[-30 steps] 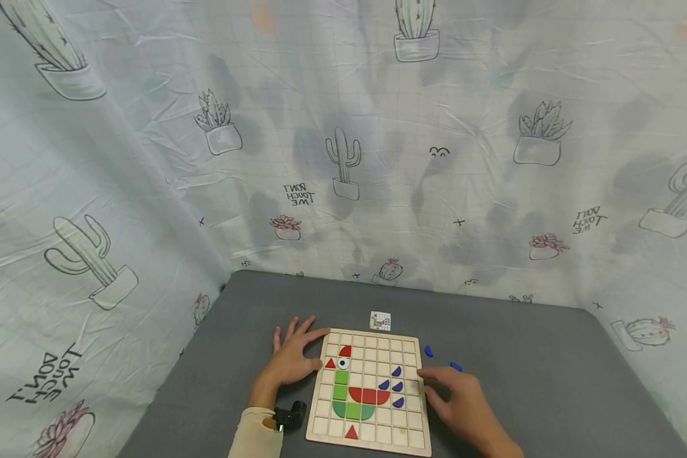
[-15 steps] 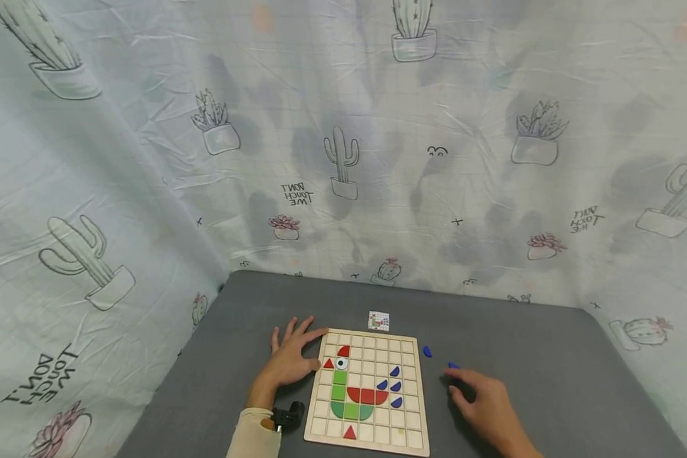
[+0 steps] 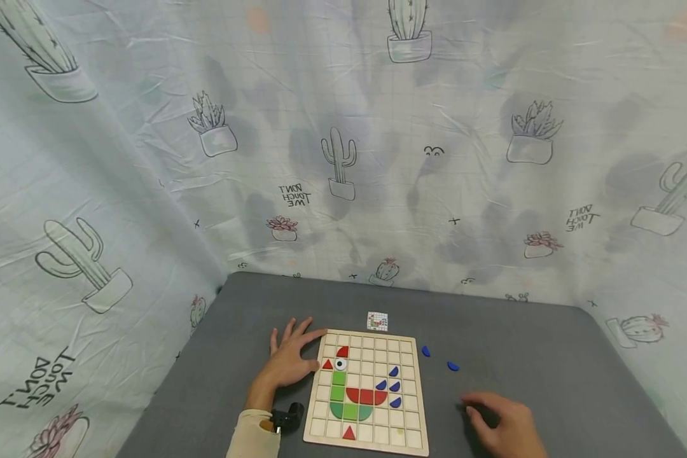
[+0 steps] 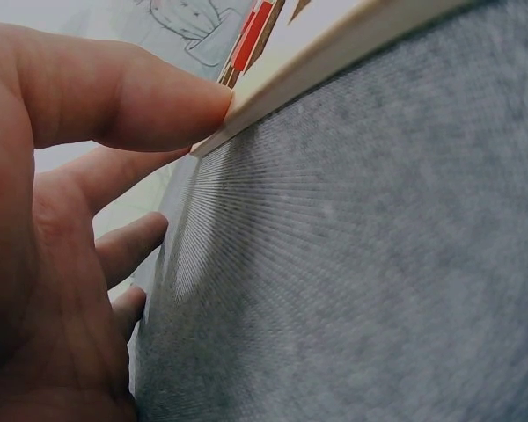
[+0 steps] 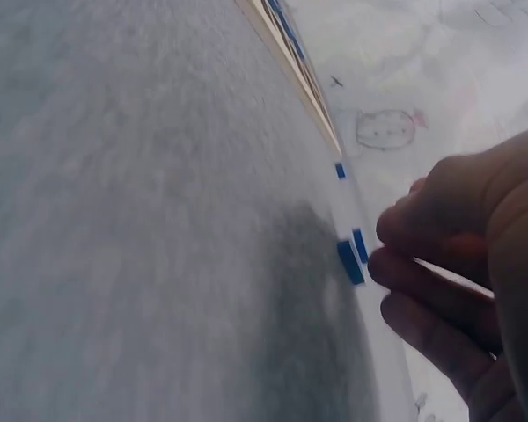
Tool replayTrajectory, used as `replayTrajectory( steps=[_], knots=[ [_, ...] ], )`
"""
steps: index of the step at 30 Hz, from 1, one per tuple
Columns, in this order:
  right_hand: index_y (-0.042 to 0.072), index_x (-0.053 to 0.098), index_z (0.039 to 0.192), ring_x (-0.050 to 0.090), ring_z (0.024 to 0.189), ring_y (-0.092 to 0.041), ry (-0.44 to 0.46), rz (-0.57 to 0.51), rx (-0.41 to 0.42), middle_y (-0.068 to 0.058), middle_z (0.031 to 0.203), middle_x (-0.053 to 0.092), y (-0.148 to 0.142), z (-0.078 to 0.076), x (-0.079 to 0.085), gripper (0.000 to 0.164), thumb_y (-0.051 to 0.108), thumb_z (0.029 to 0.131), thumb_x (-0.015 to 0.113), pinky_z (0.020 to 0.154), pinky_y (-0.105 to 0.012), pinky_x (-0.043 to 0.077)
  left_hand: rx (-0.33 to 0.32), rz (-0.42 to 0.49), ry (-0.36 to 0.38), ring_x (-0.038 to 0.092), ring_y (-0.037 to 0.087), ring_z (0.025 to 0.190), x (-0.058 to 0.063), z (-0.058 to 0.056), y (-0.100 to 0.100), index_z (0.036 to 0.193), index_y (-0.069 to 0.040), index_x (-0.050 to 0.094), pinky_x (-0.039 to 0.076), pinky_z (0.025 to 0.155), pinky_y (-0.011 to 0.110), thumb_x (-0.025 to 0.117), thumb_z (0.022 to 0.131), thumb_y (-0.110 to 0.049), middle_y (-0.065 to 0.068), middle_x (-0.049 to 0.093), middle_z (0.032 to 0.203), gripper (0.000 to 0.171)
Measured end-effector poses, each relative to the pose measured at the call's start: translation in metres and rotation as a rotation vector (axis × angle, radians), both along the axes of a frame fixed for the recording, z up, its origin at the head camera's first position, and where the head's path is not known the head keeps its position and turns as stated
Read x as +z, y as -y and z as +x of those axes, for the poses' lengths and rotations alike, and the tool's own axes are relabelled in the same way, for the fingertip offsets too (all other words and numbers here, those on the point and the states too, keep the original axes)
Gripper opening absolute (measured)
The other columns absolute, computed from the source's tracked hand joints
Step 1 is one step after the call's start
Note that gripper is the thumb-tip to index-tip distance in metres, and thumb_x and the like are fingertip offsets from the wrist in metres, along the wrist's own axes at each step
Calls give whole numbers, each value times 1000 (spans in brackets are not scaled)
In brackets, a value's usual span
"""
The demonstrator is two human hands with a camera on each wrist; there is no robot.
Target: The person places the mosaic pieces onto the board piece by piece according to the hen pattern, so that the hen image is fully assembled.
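My left hand [image 3: 286, 362] lies spread at the left side of a wooden grid board [image 3: 410, 440]. Its thumb touches the board's edge [image 4: 282, 92], and the index finger reaches the far left corner. Flat pieces form a bird-like figure on the board: green squares [image 3: 339, 385], red pieces [image 3: 366, 397], a white eye piece [image 3: 340, 364] and several blue ones [image 3: 396, 402]. Right of the board, my right hand [image 3: 506, 425] hovers with loosely bent fingers, holding nothing visible. Near its fingertips in the right wrist view shows a blue piece [image 5: 350, 262], hidden in the head view.
Two loose blue half-round pieces [image 3: 426, 351] lie on the grey table [image 3: 549, 356] beyond the right hand. A small picture card [image 3: 377, 321] sits behind the board, showing a similar figure. Cactus-print cloth [image 3: 343, 242] hangs around the table.
My right hand has moved from the board's right edge to the right and nearer to me, uncovering the second loose blue piece. The left hand stays at the board.
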State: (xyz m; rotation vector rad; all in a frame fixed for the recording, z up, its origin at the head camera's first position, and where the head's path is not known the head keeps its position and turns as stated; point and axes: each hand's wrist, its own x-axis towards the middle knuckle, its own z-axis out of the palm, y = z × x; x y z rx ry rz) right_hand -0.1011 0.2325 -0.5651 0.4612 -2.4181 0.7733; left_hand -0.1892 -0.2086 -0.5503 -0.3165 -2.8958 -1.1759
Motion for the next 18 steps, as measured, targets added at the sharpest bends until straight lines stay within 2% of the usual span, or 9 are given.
replayTrajectory(
  steps=[4, 9, 13, 18],
  knots=[
    [21, 85, 95, 77, 79, -4, 98, 32, -108, 15, 88, 80, -3, 7, 3, 35, -2, 71, 96, 71, -23, 62, 2, -3, 1, 14, 52, 168, 1, 0, 0, 151, -22, 69, -8, 127, 79, 80, 82, -9, 18, 39, 176, 72],
    [21, 85, 99, 80, 83, -13, 195, 67, -150, 11, 92, 82, 1, 8, 5, 33, 4, 73, 97, 74, -35, 66, 3, -5, 2, 13, 52, 168, 1, -1, 1, 152, -22, 68, -8, 128, 79, 80, 83, -9, 18, 38, 176, 71],
    [22, 86, 102, 80, 86, -16, 194, 64, -127, 11, 95, 82, 9, 4, 3, 35, 6, 73, 98, 76, -37, 66, 2, -8, 2, 13, 52, 168, 0, -1, 1, 152, -22, 68, -8, 128, 78, 80, 84, -10, 18, 38, 176, 71],
    [23, 85, 101, 80, 86, -13, 149, 56, -105, 14, 94, 82, 19, 0, 0, 42, 0, 68, 99, 75, -35, 66, -2, -6, 4, 13, 53, 168, 0, -1, 0, 152, -22, 68, -7, 128, 78, 81, 84, -11, 18, 38, 176, 70]
  ],
)
